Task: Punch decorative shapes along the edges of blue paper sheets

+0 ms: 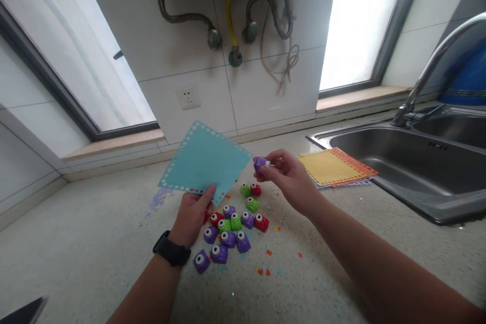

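Observation:
My left hand (pixel 193 215) grips the lower edge of a blue square sheet of paper (pixel 208 157), thumb on top and fingers behind. Small punched holes run along the paper's edges. At the sheet's right corner, my right hand (pixel 284 177) holds a purple craft punch (pixel 260 164) between thumb and fingers. Whether the punch touches the paper I cannot tell. Below the sheet lie several more small punches in purple, green and red, among them a green punch (pixel 251 205), a red punch (pixel 261 222) and a purple punch (pixel 201 261).
Yellow and orange punched sheets (pixel 326 167) lie stacked beside the steel sink (pixel 364 147) with its curved faucet (pixel 429 55). Coloured paper bits (pixel 269 252) are scattered over the speckled counter (pixel 319 273). Hoses, a yellow pipe (pixel 232 7) and a socket (pixel 188 97) are on the tiled wall.

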`<action>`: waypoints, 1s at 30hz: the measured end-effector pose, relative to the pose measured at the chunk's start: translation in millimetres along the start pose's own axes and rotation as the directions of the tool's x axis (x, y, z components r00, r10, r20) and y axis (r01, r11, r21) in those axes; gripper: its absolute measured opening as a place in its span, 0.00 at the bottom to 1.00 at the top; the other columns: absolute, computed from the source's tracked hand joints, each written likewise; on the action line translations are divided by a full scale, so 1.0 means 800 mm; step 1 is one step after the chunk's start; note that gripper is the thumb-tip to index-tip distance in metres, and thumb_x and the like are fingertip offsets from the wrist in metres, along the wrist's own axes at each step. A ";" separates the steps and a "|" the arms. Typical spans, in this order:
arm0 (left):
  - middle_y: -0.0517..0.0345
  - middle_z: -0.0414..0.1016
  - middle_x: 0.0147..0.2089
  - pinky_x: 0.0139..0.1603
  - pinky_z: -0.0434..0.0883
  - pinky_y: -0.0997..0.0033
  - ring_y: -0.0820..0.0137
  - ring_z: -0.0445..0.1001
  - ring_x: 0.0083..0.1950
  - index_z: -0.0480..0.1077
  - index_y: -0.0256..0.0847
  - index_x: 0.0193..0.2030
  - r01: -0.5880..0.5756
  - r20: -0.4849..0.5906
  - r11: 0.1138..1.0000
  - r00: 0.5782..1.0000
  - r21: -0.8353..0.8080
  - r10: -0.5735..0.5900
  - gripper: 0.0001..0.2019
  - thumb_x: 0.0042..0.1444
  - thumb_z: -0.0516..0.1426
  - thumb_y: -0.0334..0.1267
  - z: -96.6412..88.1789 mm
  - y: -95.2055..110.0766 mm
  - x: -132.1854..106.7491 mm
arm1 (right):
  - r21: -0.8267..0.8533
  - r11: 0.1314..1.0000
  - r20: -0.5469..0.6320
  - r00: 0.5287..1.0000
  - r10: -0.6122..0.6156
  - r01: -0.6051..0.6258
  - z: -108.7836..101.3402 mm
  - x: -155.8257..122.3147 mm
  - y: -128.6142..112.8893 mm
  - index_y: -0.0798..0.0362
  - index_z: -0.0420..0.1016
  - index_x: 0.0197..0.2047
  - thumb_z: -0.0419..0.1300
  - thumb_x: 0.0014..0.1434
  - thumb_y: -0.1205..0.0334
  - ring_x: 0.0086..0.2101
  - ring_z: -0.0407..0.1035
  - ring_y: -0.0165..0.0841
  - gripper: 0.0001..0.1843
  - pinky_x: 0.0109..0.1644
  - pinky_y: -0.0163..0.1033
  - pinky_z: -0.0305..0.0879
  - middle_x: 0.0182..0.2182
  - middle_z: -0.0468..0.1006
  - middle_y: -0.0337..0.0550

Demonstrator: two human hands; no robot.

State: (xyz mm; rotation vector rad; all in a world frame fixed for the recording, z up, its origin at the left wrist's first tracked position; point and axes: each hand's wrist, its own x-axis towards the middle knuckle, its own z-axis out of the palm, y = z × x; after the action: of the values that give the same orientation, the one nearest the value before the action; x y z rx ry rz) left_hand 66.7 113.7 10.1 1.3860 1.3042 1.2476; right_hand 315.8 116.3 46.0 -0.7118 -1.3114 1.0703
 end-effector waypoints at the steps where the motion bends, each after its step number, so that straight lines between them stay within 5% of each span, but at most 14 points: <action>1: 0.65 0.60 0.13 0.18 0.51 0.75 0.78 0.54 0.16 0.64 0.39 0.16 0.006 0.001 1.000 1.000 -0.021 -0.006 0.26 0.56 0.62 0.55 0.001 0.000 0.000 | 0.031 0.999 -0.032 0.999 -0.019 0.020 -0.001 0.001 0.000 0.50 0.64 0.40 0.70 0.55 0.54 0.34 0.78 0.34 0.19 0.42 0.45 0.74 0.36 0.80 0.41; 4: 0.65 0.61 0.14 0.18 0.53 0.76 0.78 0.56 0.17 0.65 0.39 0.18 0.004 0.003 0.997 1.000 -0.082 -0.004 0.25 0.54 0.63 0.55 0.003 -0.001 -0.001 | 0.094 0.993 -0.056 0.997 -0.061 0.067 -0.001 0.000 -0.003 0.49 0.63 0.40 0.73 0.52 0.58 0.36 0.77 0.31 0.22 0.43 0.42 0.74 0.38 0.79 0.39; 10: 0.66 0.62 0.15 0.18 0.58 0.75 0.76 0.59 0.17 0.67 0.39 0.20 0.000 -0.003 0.989 1.000 -0.146 0.000 0.23 0.50 0.65 0.56 0.004 -0.007 -0.002 | 0.152 0.988 0.011 1.000 -0.028 0.026 0.004 -0.007 -0.005 0.47 0.60 0.41 0.74 0.48 0.62 0.22 0.67 0.23 0.27 0.23 0.33 0.64 0.31 0.73 0.30; 20: 0.66 0.61 0.16 0.19 0.60 0.75 0.77 0.59 0.18 0.64 0.40 0.19 0.062 0.039 0.979 0.998 -0.195 -0.055 0.25 0.48 0.66 0.58 0.010 -0.005 -0.005 | 0.250 0.968 0.050 0.998 -0.030 0.017 0.009 -0.013 -0.007 0.47 0.64 0.44 0.73 0.51 0.62 0.31 0.72 0.28 0.23 0.31 0.36 0.70 0.32 0.73 0.34; 30: 0.66 0.62 0.16 0.20 0.61 0.75 0.76 0.60 0.18 0.66 0.40 0.21 0.053 0.033 0.981 0.998 -0.188 -0.048 0.23 0.49 0.66 0.56 0.008 -0.008 -0.004 | 0.277 0.961 0.035 0.999 -0.004 -0.006 0.015 -0.018 -0.015 0.48 0.63 0.40 0.75 0.46 0.61 0.27 0.74 0.28 0.25 0.31 0.36 0.73 0.28 0.72 0.31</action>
State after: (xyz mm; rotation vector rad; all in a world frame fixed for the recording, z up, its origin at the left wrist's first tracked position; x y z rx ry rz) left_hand 72.0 111.3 2.6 1.2248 1.1627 1.2775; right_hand 307.7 96.9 52.6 -0.4843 -1.1602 1.2429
